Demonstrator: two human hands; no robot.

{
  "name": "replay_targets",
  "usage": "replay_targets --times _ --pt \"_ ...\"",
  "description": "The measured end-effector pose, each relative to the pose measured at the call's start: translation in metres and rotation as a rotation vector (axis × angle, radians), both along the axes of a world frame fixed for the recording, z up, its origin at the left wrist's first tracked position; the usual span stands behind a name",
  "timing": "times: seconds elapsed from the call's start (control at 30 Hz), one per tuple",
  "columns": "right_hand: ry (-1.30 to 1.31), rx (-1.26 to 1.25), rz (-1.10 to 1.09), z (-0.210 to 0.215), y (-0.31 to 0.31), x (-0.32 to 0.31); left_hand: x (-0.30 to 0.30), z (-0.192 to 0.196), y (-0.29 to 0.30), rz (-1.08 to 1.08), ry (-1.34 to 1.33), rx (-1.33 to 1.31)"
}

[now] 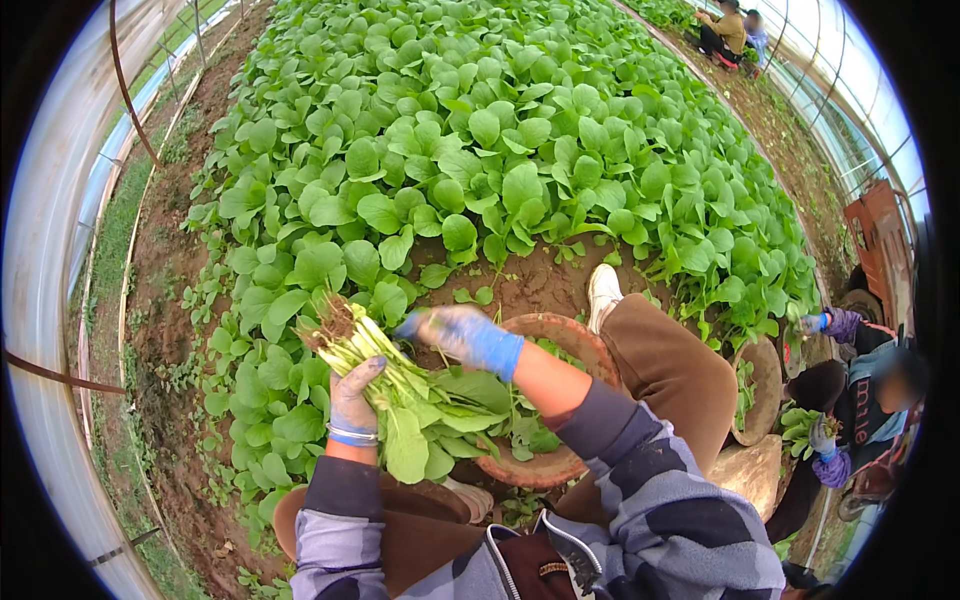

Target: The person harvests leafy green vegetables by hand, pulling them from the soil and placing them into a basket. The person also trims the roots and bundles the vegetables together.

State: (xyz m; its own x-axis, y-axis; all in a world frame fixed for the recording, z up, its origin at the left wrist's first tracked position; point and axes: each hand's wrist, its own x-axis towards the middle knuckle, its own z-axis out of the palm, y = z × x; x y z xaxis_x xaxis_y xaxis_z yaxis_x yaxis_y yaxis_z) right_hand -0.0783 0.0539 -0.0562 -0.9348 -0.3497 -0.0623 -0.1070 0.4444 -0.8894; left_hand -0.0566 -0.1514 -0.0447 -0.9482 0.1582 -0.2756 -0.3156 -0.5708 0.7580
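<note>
A bunch of leafy greens (420, 400) lies in my left hand (355, 402), which is closed around its pale stems. Its soil-covered roots (335, 322) point up and away from me, and its broad leaves hang toward my lap. My left hand wears a thin glove, with a bracelet at the wrist. Just right of the roots and stems is my right hand (455, 335), in a blue-stained glove. Motion smears its fingers, so whether they touch the bunch is unclear. Below my right forearm stands a round reddish-brown basin (545, 472) with greens inside.
A dense bed of greens (480, 130) spreads ahead. Bare soil (530, 280) lies before my shoe (603, 292). At right, a co-worker (865, 400) holds greens (800, 428) beside another basin (765, 400). Two people (728, 35) sit far right. Plastic sheeting (60, 230) lines the left side.
</note>
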Motion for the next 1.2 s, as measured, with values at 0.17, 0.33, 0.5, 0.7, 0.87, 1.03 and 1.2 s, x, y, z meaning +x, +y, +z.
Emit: replay_targets --times 0.17,0.33,0.5,0.7,0.87,1.03,1.2 --pt "-0.022 1.157 0.260 -0.101 0.049 -0.062 -0.019 -0.003 -0.005 -0.112 0.042 -0.010" --pt "0.251 1.429 0.433 -0.224 0.087 -0.107 -0.020 -0.034 -0.009 -0.295 -0.015 -0.019" --pt "-0.077 1.748 0.197 -0.300 0.188 -0.138 -0.042 -0.046 0.005 -0.486 -0.140 0.092" --pt "-0.696 1.289 -0.083 -0.223 0.111 -0.140 -0.017 -0.044 -0.013 -0.324 -0.078 -0.032" --pt "-0.940 0.437 -0.388 -0.184 0.134 -0.113 -0.014 -0.031 -0.005 -0.311 -0.074 -0.082" --pt "-0.577 -0.707 -0.471 -0.104 0.106 -0.070 -0.011 -0.038 -0.007 -0.378 -0.123 0.000" --pt "-0.411 -1.135 -0.327 -0.033 0.044 -0.013 -0.001 -0.015 0.009 -0.522 -0.073 0.008"
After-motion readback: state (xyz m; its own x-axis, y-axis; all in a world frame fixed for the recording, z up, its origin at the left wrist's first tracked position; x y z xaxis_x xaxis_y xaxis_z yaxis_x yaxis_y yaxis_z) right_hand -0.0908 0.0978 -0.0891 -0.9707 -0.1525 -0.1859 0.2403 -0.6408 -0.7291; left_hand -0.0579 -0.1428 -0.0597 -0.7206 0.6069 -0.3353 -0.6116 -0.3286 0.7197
